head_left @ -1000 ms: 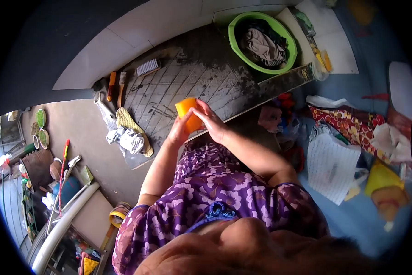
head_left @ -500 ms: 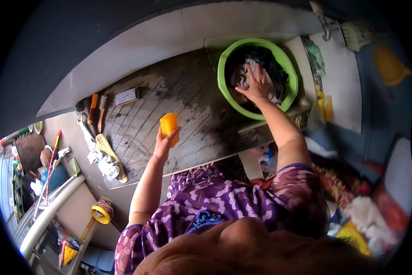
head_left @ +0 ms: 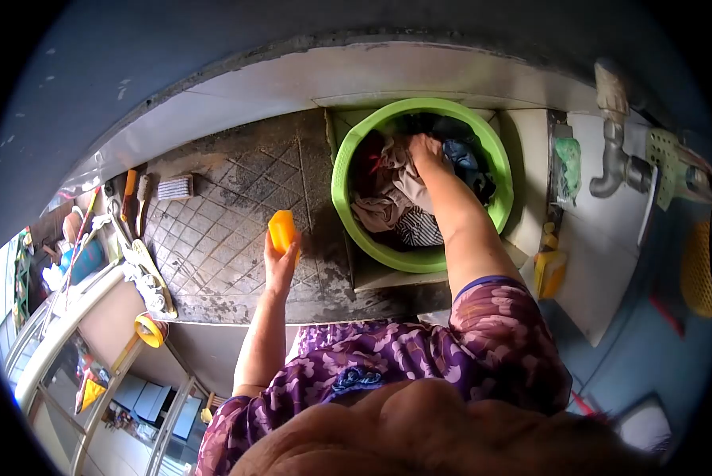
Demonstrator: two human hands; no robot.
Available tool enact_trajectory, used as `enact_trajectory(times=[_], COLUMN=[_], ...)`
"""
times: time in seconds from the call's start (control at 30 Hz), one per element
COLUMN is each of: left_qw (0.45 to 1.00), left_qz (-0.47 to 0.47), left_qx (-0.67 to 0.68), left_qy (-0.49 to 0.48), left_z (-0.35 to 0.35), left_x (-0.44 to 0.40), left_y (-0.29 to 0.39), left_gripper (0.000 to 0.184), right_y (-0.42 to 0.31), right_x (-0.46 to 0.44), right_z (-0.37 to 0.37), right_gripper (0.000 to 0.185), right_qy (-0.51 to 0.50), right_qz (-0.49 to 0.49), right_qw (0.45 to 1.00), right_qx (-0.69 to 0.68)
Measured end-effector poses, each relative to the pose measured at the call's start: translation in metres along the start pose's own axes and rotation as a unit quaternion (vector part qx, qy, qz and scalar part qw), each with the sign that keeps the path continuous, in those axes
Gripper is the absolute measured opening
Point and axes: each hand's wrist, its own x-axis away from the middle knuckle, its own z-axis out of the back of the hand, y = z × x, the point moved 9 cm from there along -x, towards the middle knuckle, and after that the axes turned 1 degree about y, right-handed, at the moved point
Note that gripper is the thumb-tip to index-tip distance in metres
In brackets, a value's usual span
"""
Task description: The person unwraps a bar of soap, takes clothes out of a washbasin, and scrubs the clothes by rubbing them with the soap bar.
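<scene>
Upright in my left hand [head_left: 278,268] is a bright yellow-orange block [head_left: 281,230], looking like a bar of laundry soap. The fingers wrap round its lower part, above the tiled slab. My right hand [head_left: 429,151] reaches into a green plastic basin [head_left: 340,186], with its fingers closed into a pile of clothes [head_left: 388,194]. Beige, dark blue and striped pieces show in the pile. The cloth partly hides the fingertips.
A scrubbing brush [head_left: 175,188] lies on the dark tiled slab [head_left: 229,214]. Near the left edge are an orange-handled tool [head_left: 128,194] and a long brush [head_left: 143,205]. A tap [head_left: 611,163] juts from the wall at right, above a yellow bottle [head_left: 549,274].
My right hand has gone deeper into the clothes, its fingers no longer spread. The left hand still holds the yellow-orange block. The view has shifted, bringing the tap further in.
</scene>
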Motion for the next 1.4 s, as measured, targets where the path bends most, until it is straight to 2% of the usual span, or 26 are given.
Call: enact_trajectory(times=[0.03,0.13,0.17,0.3,0.37,0.4,0.57,0.67,0.73,0.77,0.8,0.83,0.87,0.9,0.93,0.97,1.0,1.07,1.13,1.2,1.23,1.27,1.3,1.33,1.37,1.4], left_qw=[0.999,1.000,0.999,0.975,0.926,0.893,0.847,0.714,0.839,0.847,0.878,0.879,0.851,0.814,0.825,0.839,0.848,0.817,0.837,0.830,0.804,0.798,0.768,0.762,0.750,0.762], left_qz=[-0.031,-0.029,-0.034,-0.110,-0.161,-0.184,-0.037,-0.223,-0.303,-0.385,-0.378,-0.390,-0.425,-0.407,-0.315,-0.195,-0.174,-0.156,-0.115,-0.113,-0.106,-0.220,-0.288,-0.293,-0.313,-0.345], left_qx=[0.038,0.007,-0.014,-0.172,-0.313,-0.382,-0.515,-0.629,-0.440,-0.366,-0.282,-0.243,-0.272,-0.401,-0.448,-0.456,-0.444,-0.510,-0.452,-0.414,-0.447,-0.471,-0.496,-0.503,-0.510,-0.476], left_qy=[-0.006,0.009,0.020,0.088,0.134,0.153,0.125,0.213,0.103,0.036,-0.079,-0.129,-0.144,-0.106,-0.136,-0.224,-0.230,-0.220,-0.286,-0.356,-0.378,-0.305,-0.286,-0.283,-0.282,-0.270], left_z=[-0.007,-0.011,-0.008,0.016,0.027,0.029,0.025,-0.017,-0.077,-0.116,-0.158,-0.198,-0.231,-0.264,-0.288,-0.305,-0.321,-0.336,-0.335,-0.332,-0.322,-0.304,-0.288,-0.270,-0.256,-0.244], left_x=[-0.002,-0.009,-0.012,-0.011,-0.009,-0.008,-0.009,0.001,0.002,0.001,-0.002,-0.011,-0.024,-0.050,-0.080,-0.103,-0.124,-0.140,-0.143,-0.136,-0.119,-0.087,-0.058,-0.031,-0.004,0.018], left_y=[0.003,0.004,0.003,0.007,0.017,0.022,0.025,0.064,0.106,0.121,0.131,0.129,0.123,0.106,0.086,0.076,0.057,0.060,0.061,0.058,0.057,0.077,0.073,0.071,0.066,0.045], left_gripper=[0.047,0.048,0.053,0.066,0.069,0.071,0.080,0.077,0.057,0.047,0.045,0.048,0.053,0.069,0.088,0.107,0.124,0.138,0.135,0.130,0.118,0.111,0.108,0.107,0.116,0.122], right_y=[-0.005,-0.007,-0.013,-0.004,-0.001,-0.015,-0.024,0.012,0.042,0.060,0.079,0.084,0.091,0.095,0.099,0.100,0.093,0.092,0.071,0.088,0.079,0.075,0.071,0.071,0.061,0.047], right_x=[-0.008,-0.019,-0.007,-0.003,0.025,0.066,0.194,0.185,0.145,0.105,0.062,0.012,-0.028,-0.065,-0.086,-0.085,-0.077,-0.077,-0.027,-0.008,0.037,0.076,0.115,0.154,0.197,0.225], right_z=[0.005,0.008,0.024,0.012,0.010,0.030,0.064,0.090,0.115,0.102,0.078,0.029,-0.024,-0.046,-0.063,-0.052,-0.029,-0.030,-0.012,-0.012,0.016,0.021,0.026,0.027,0.048,0.052], right_gripper=[0.032,0.033,0.031,0.031,0.029,0.028,0.033,0.043,0.053,0.056,0.060,0.061,0.063,0.062,0.063,0.062,0.062,0.057,0.051,0.044,0.040,0.033,0.028,0.034,0.047,0.063], right_qy=[0.027,-0.006,0.040,0.044,0.095,0.257,0.244,0.327,0.400,0.333,0.265,0.100,-0.068,-0.102,-0.137,-0.123,-0.108,-0.123,-0.206,-0.102,0.025,0.016,0.006,0.151,0.233,0.229], right_qz=[0.043,0.052,0.060,0.004,-0.016,0.079,0.215,0.210,0.178,0.129,0.080,0.094,0.104,0.097,0.088,0.066,0.045,0.052,0.029,0.044,0.134,0.131,0.129,0.201,0.190,0.186], right_qw=[0.999,0.998,0.997,0.999,0.995,0.963,0.929,0.899,0.886,0.916,0.938,0.980,0.989,0.986,0.982,0.982,0.981,0.967,0.870,0.920,0.893,0.896,0.899,0.913,0.909,0.915], right_qx=[0.019,0.018,-0.010,-0.016,-0.014,-0.001,-0.177,-0.202,-0.154,-0.182,-0.209,-0.145,-0.075,-0.084,-0.096,-0.125,-0.154,-0.216,-0.447,-0.375,-0.430,-0.424,-0.418,-0.322,-0.288,-0.276])
